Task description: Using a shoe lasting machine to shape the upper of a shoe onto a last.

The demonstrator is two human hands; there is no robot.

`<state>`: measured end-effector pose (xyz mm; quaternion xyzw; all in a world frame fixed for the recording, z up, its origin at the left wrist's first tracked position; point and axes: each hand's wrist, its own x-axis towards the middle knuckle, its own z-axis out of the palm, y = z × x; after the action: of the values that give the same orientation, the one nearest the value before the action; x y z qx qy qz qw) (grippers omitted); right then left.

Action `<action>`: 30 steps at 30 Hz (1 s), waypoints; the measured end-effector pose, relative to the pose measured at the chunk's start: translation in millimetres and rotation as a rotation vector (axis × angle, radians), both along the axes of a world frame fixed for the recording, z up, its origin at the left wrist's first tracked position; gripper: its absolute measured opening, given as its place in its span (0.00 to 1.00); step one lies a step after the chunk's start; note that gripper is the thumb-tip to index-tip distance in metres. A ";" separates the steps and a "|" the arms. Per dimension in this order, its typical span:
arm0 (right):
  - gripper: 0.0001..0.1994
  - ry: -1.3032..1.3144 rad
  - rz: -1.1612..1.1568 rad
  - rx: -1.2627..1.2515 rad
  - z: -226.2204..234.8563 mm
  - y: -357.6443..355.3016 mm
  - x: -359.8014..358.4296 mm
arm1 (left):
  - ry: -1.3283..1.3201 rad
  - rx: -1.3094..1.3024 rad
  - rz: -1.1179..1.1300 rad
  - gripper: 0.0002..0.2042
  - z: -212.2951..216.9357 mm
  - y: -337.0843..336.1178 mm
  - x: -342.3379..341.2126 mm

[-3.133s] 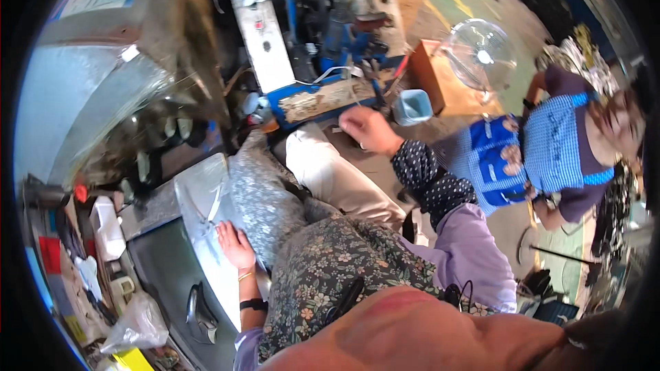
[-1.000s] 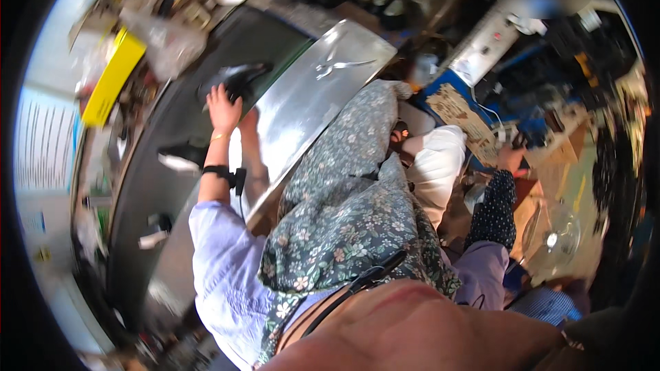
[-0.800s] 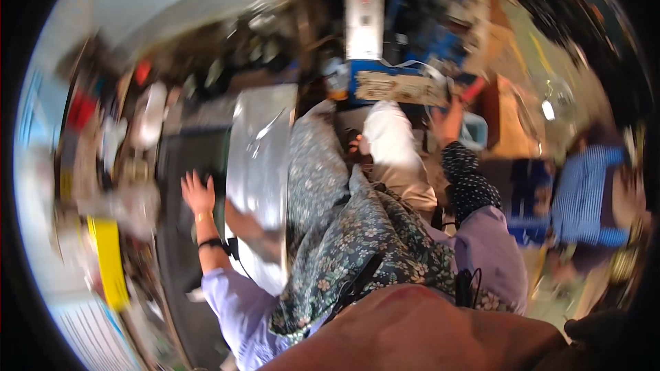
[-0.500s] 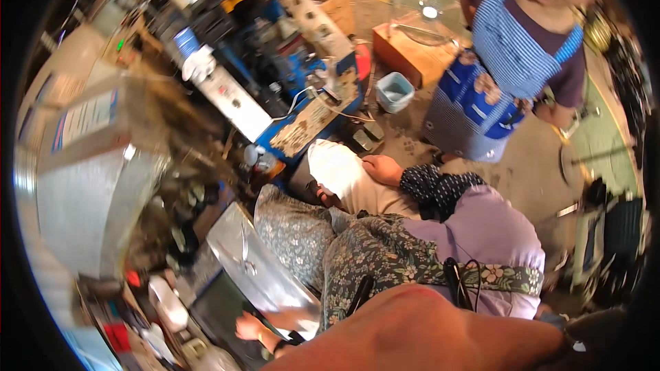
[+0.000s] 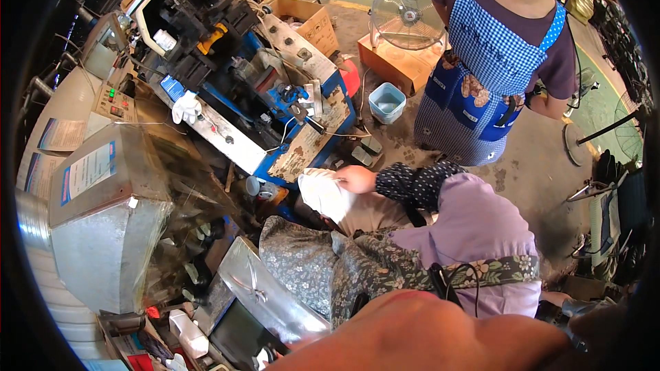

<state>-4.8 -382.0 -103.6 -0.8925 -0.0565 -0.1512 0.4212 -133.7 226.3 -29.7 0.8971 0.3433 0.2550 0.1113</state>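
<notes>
My right hand (image 5: pixel 357 180), in a black sleeve with white dots, is closed at the upper edge of a pale cloth (image 5: pixel 322 194). The cloth lies over the lap area, brightly lit, and its lower part merges into beige fabric. Grey floral fabric (image 5: pixel 302 261) covers me beside a shiny metal sheet (image 5: pixel 275 302). My left hand is hidden at the lower edge, near a dark flat panel (image 5: pixel 240 333). A small white thing (image 5: pixel 263 357) shows there, too blurred to name.
A blue-and-white machine (image 5: pixel 275 144) stands ahead, with a white glove (image 5: pixel 185 108) on its ledge. Left is a metal hood (image 5: pixel 110 227). A person in a checked apron (image 5: pixel 474 89) stands near a basin (image 5: pixel 387 103) and a fan (image 5: pixel 409 15).
My left hand, seen earlier over the dark panel, has dropped out of sight. My right hand has moved left along the pale cloth to its upper edge. The view has shifted slightly.
</notes>
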 end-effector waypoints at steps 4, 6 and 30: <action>0.12 -0.128 0.291 0.207 63.6 75.1 60.5 | -0.370 -0.744 -0.254 0.36 21.2 -53.2 -50.8; 0.14 -0.109 0.570 0.173 98.5 124.5 78.3 | -0.449 -1.069 -0.384 0.36 24.2 -86.2 -55.2; 0.27 -0.218 0.660 0.130 84.3 206.1 32.8 | -0.036 -0.406 -0.867 0.19 35.2 -223.6 99.9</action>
<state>28.0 -175.9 -19.3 -0.7760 -0.3767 -0.1046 0.4950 -33.8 2.8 5.4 0.9131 -0.0215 0.1285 0.3864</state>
